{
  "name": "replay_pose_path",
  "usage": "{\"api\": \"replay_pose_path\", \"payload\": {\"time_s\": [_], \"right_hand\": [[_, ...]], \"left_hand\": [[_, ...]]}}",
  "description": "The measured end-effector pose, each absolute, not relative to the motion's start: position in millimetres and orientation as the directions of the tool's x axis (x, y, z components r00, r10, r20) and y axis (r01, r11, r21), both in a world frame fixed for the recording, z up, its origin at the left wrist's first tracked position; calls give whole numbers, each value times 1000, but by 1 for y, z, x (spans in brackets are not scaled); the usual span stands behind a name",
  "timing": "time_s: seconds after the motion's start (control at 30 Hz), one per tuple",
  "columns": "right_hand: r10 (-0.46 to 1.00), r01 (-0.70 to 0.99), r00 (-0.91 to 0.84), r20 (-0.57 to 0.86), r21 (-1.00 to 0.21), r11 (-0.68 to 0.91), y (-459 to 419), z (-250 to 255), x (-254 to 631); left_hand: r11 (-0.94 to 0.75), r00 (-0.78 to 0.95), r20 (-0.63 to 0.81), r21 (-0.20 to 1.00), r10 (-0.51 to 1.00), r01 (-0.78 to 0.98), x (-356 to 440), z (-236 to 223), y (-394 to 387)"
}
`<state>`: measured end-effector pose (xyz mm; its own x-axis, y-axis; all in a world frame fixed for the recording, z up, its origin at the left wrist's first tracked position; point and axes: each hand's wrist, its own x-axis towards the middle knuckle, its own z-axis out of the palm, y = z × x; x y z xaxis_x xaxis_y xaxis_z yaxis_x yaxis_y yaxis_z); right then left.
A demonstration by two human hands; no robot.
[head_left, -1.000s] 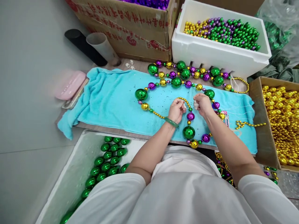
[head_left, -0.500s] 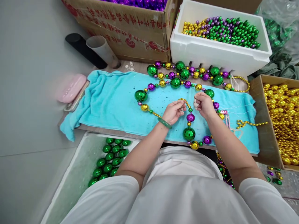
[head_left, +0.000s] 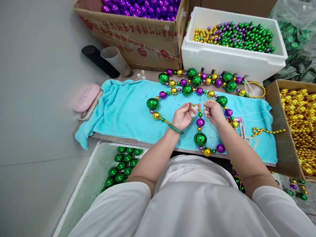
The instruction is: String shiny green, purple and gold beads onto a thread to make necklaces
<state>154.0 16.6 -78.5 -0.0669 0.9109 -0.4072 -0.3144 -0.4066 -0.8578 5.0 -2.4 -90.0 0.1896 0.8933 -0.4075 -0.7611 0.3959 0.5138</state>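
Note:
A bead necklace [head_left: 200, 139] of large green, purple and gold balls lies in a loop on a turquoise towel [head_left: 128, 112]. My left hand [head_left: 183, 116], with a green bangle at the wrist, pinches the necklace's string among small gold beads. Just across from it, my right hand [head_left: 213, 111] is closed in a pinch; what sits between its fingertips is too small to make out. White wraps show on fingers of both hands. Thin white threads [head_left: 256, 115] and pink-handled scissors [head_left: 242, 128] lie right of my right hand.
Behind the towel lie more strung beads [head_left: 196, 81], a white foam box [head_left: 232, 59] and a carton [head_left: 138, 42] of purple beads. A carton [head_left: 283, 141] of gold beads stands right. Green balls fill part of a foam box [head_left: 81, 184] at lower left. A pink case [head_left: 86, 97] lies left.
My hands have come slightly closer together, and the left fingers have turned more upward near the bead string. The whole view has shifted slightly, showing more of the purple beads.

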Motion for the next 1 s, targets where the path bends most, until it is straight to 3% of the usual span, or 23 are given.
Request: {"api": "replay_pose_path", "payload": {"time_s": [0.1, 0.23, 0.43, 0.57, 0.83, 1.0], "right_hand": [[918, -320, -67, -391, -863, -391, 17, -76, 154], [935, -287, -85, -346, -890, -355, 17, -69, 154], [950, -189, -69, -305, -931, -313, 18, -64, 148], [947, -156, -45, -318, -934, -322, 17, -65, 149], [938, -100, 126, -323, -945, -312, 19, -81, 155], [909, -131, 164, -383, -922, -365, 24, -90, 165]], "left_hand": [[381, 165, -372, 642, 914, -665, 3, -90, -1], [376, 137, -350, 861, 927, -342, 2, -92, -2], [391, 268, -416, 909, 869, 143, 8, -93, 2], [308, 325, -348, 936, 879, 169, 11, -99, 4], [-8, 198, -55, 952, 979, 306, 24, -112, -1], [-39, 219, -39, 939, 975, 340, 28, -117, -1]]}}
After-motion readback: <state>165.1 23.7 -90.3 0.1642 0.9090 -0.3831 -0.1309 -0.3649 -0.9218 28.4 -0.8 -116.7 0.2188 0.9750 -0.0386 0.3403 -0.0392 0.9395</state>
